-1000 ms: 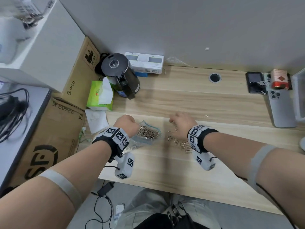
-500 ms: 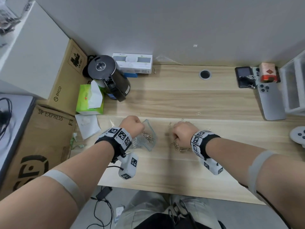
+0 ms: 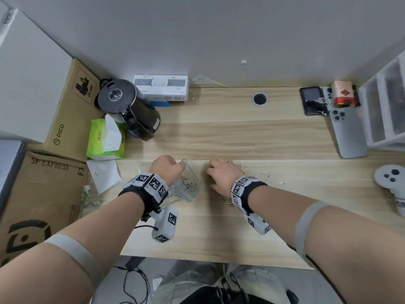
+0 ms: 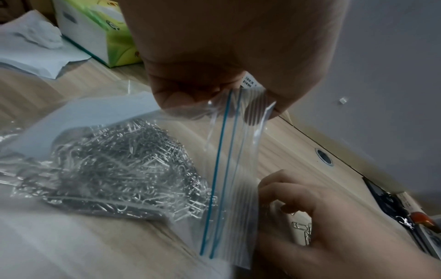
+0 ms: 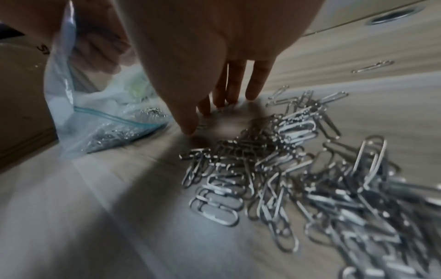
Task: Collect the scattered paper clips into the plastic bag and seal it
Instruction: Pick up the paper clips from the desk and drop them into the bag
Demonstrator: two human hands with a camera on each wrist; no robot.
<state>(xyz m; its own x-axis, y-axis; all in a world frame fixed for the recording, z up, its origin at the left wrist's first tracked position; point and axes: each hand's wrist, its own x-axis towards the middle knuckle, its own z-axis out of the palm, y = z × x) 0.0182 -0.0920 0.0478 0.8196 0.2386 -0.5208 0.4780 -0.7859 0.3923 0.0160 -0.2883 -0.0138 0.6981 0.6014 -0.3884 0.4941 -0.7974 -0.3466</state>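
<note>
A clear zip plastic bag (image 3: 191, 189) lies on the wooden desk (image 3: 219, 233) with a heap of silver paper clips (image 4: 119, 166) inside. My left hand (image 3: 180, 166) pinches the bag's top edge (image 4: 248, 102) and lifts the mouth, which faces right. My right hand (image 3: 213, 172) is just right of the mouth, its straight fingertips (image 5: 253, 94) touching the desk among a few clips. A pile of loose paper clips (image 5: 298, 169) lies under and behind that wrist. Single clips (image 3: 266, 174) lie scattered farther right.
A black kettle (image 3: 131, 110), green tissue box (image 3: 105, 139) and crumpled tissue (image 3: 104, 174) stand at the left, beside cardboard boxes (image 3: 39, 194). At the right are a phone (image 3: 348, 134), a white controller (image 3: 392, 183) and a drawer unit (image 3: 385, 106). A cable hole (image 3: 260, 98) is at the back.
My left hand has raised the bag's mouth from lying flat. My right hand has gone from a fist to straight fingers on the desk, closer to the bag.
</note>
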